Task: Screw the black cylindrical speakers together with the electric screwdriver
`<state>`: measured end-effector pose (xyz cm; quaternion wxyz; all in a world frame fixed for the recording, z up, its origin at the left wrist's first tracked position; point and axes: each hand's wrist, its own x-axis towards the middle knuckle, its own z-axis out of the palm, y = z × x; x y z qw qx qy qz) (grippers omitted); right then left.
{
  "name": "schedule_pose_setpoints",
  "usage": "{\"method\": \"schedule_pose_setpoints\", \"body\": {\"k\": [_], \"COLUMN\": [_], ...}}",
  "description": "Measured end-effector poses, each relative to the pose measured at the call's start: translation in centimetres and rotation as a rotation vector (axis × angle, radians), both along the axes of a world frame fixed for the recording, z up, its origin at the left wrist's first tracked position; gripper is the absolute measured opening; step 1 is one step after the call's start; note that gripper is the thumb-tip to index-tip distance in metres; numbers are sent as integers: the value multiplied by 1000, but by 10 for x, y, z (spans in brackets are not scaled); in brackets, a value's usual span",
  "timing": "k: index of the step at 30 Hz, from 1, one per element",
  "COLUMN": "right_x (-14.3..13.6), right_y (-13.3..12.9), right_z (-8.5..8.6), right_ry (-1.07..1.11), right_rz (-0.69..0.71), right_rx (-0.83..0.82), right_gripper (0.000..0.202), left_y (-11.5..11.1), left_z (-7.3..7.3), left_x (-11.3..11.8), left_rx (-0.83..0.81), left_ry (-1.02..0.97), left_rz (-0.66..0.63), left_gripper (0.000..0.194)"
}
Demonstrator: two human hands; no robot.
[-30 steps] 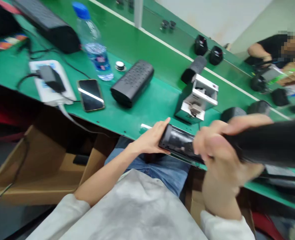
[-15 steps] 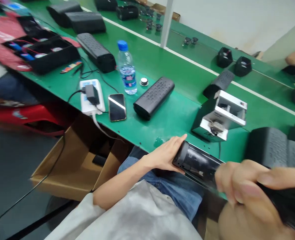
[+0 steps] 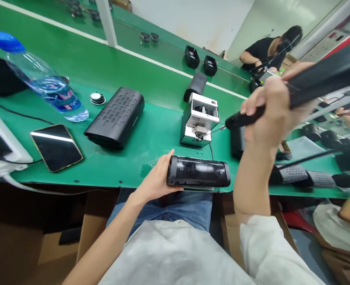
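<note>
Currently, in the head view, a white, boxy metal machine point(image 3: 196, 118) stands on the green counter point(image 3: 159, 130) as the landmark. Just on its near side lies a black, elongated plastic casing point(image 3: 198, 172) with rounded ends; the left hand point(image 3: 157, 178) pinches its left end between thumb and fingers. The right hand point(image 3: 269, 103), to the machine's right, is wrapped around a black, cylindrical power screwdriver point(image 3: 326, 77), whose thin metal shaft points at the machine; I cannot tell whether they touch. Left of the machine sits a black, scale-patterned speaker shell point(image 3: 115, 116); farther left, a clear, blue-capped plastic bottle point(image 3: 50, 87).
</note>
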<state>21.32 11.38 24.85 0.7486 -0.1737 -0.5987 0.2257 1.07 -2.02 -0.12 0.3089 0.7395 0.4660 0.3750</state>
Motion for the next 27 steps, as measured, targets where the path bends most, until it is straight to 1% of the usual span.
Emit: {"method": "schedule_pose_setpoints", "body": {"k": [3, 6, 9, 13, 15, 18, 20, 22, 24, 25, 26, 27], "right_x": [4, 9, 10, 5, 4, 4, 5, 8, 15, 20, 26, 33], "right_y": [45, 70, 79, 84, 83, 71, 51, 23, -10, -27, -43, -59], "right_z": [-17, -31, -37, -37, -36, -35, -31, -22, -9, -3, 4, 10], "right_ry": [-123, -179, -195, -153, -143, -149, -128, -97, -57, -41, -42, -58], "right_rz": [-90, -113, -108, -158, -153, -119, -109, -92, -89, -92, -89, -74], "right_rx": [-80, -160, -216, -249, -281, -346, -363, -322, -208, -163, -148, -168], "right_gripper": [52, 65, 74, 83, 88, 89, 80, 60, 33, 25, 21, 24], "left_y": [0, 0, -1, 0, 0, 1, 1, 1, 1, 1, 2, 2], "left_z": [1, 4, 7, 7, 6, 6, 6, 6, 6, 6, 5, 5], "left_x": [0, 0, 0, -1, -1, 0, 0, 0, -1, -1, -1, -2], "left_rx": [-8, -20, -15, -18, -15, -5, -2, -5, -10, -10, -9, -8], "left_ry": [-16, -18, -1, 10, 10, 11, 15, 19, 25, 29, 32, 33], "left_rz": [4, 5, 3, 3, 4, 4, 3, 4, 10, 12, 14, 14], "left_gripper": [146, 144, 143, 142, 142, 142, 143, 144, 143, 143, 142, 142]}}
